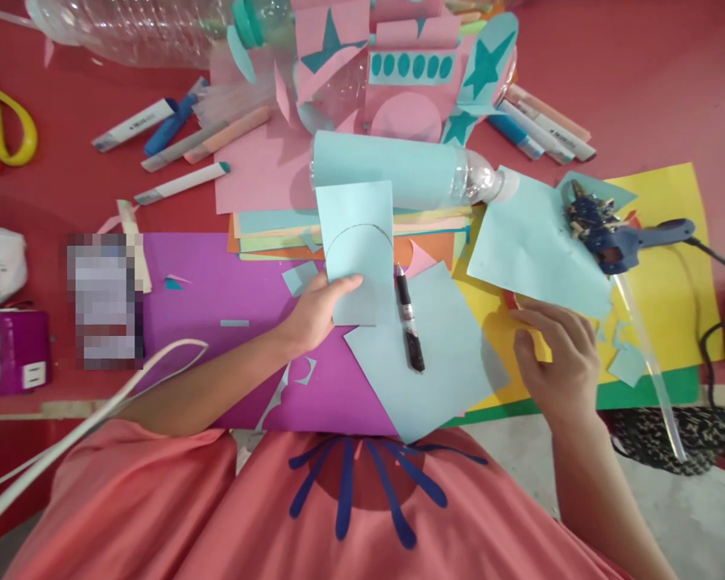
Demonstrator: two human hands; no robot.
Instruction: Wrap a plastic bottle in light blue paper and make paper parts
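Observation:
My left hand point(317, 314) grips a light-blue paper strip point(358, 250) by its lower left edge, thumb on top. A curved pen line crosses the strip. My right hand point(559, 358) is curled over a small red and yellow object point(511, 300), mostly hidden by the fingers; its kind cannot be made out. Between my hands a black pen point(409, 318) lies on a light-blue sheet point(441, 387). Just beyond the strip, a clear plastic bottle point(483, 179) wrapped in light-blue paper rests on its side.
A blue glue gun point(622, 229) with a clear glue stick lies at right on light-blue and yellow paper point(694, 322). Purple paper point(217, 282), a phone point(105, 302) and markers point(181, 184) lie at left. Pink star-decorated paper pieces point(411, 89) and a large bottle point(138, 28) stand behind.

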